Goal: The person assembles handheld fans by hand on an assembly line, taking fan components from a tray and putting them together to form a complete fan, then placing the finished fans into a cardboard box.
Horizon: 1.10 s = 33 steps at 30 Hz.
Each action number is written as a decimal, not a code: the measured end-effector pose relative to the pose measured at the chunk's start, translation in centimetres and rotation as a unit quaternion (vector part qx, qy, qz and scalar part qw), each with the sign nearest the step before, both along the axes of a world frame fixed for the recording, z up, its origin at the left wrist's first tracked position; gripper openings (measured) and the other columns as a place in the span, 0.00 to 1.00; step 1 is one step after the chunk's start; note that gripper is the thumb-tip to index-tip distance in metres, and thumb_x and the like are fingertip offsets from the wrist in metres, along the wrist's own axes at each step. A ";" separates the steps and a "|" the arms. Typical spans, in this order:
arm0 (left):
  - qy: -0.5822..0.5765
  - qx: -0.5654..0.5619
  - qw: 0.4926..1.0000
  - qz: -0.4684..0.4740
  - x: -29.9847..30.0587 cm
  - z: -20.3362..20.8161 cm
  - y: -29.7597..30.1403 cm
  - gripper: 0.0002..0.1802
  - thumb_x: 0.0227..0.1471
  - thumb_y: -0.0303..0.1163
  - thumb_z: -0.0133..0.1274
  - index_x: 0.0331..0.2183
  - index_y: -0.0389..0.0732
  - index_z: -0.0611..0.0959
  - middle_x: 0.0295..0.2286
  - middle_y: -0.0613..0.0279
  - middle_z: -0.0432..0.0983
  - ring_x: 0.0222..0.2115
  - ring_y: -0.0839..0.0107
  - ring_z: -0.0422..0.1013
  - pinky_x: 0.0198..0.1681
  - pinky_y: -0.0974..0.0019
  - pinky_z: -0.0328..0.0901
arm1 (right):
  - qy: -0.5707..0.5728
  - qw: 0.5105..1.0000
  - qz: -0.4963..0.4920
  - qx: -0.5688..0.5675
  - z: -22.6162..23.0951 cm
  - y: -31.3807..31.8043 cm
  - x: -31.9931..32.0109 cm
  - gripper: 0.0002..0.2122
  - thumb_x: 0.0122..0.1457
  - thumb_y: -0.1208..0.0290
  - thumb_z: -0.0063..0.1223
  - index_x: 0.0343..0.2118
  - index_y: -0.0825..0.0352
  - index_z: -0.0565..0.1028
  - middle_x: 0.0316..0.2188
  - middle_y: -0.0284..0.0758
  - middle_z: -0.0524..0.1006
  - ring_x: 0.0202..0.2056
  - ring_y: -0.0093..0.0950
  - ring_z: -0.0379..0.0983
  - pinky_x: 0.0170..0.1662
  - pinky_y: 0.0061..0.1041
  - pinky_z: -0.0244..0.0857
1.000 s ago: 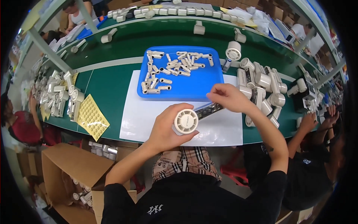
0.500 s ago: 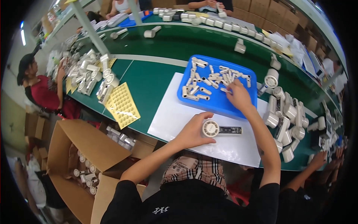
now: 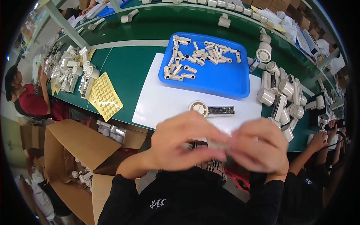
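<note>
My left hand (image 3: 178, 140) and my right hand (image 3: 260, 148) meet close to my body, above the near edge of the table. Between their fingertips is a small pale plastic piece (image 3: 217, 144), smeared by motion and mostly covered; both hands are closed on it. Just beyond them a white handheld unit with a round vented head (image 3: 198, 108) lies on the white sheet (image 3: 150, 101). Its handle is open and bares a dark circuit board (image 3: 221, 110). Farther off, a blue tray (image 3: 225, 84) holds several small whitish plastic handle pieces (image 3: 210, 52).
White units are heaped at the right (image 3: 279, 90) and left (image 3: 69, 67). A yellow sticker sheet (image 3: 105, 97) lies left of the white sheet. An open cardboard box (image 3: 80, 140) with units stands at lower left. Co-workers sit at the left (image 3: 32, 97) and right.
My right hand has left the tray and come back toward me with a small piece. My left hand has let go of the unit and joined it. The view has shifted.
</note>
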<state>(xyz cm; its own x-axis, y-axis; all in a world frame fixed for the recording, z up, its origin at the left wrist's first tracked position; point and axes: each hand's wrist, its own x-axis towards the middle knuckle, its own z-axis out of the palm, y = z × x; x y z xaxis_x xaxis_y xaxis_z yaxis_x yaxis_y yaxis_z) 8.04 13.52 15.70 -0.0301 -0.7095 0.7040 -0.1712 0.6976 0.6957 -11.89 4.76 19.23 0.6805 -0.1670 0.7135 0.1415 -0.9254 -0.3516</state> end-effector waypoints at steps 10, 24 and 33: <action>-0.088 0.031 0.994 0.047 -0.6 -2.1 -1.7 0.27 0.38 0.23 0.66 0.45 0.39 0.80 0.40 0.55 0.77 0.38 0.60 0.74 0.41 0.66 0.68 | -0.003 0.850 0.048 0.524 -3.9 -0.8 -0.7 0.12 0.53 0.80 0.59 0.41 0.71 0.75 0.35 0.37 0.76 0.38 0.30 0.74 0.39 0.26 0.67; -0.241 0.215 0.938 0.123 0.4 -10.8 -6.2 0.22 0.36 0.28 0.67 0.38 0.41 0.81 0.36 0.58 0.75 0.39 0.60 0.72 0.43 0.63 0.67 | 0.181 0.933 -0.151 0.271 -13.1 -5.7 0.0 0.10 0.50 0.80 0.60 0.38 0.66 0.80 0.32 0.33 0.73 0.32 0.26 0.71 0.35 0.23 0.66; -0.233 0.171 0.950 0.121 0.6 -11.8 -7.1 0.19 0.36 0.26 0.67 0.36 0.40 0.83 0.35 0.59 0.75 0.36 0.61 0.73 0.39 0.64 0.68 | 0.210 0.949 -0.171 0.161 -12.3 -5.6 0.2 0.08 0.49 0.78 0.59 0.35 0.68 0.80 0.27 0.37 0.72 0.30 0.34 0.70 0.34 0.31 0.64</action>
<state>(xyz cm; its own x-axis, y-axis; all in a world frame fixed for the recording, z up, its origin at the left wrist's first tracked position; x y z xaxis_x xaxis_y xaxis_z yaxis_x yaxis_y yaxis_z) 8.64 6.38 3.88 -0.0880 -0.9199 0.3821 -0.6426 0.3455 0.6838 -11.73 -0.82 6.94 0.7609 -0.5921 0.2653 -0.3628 -0.7273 -0.5825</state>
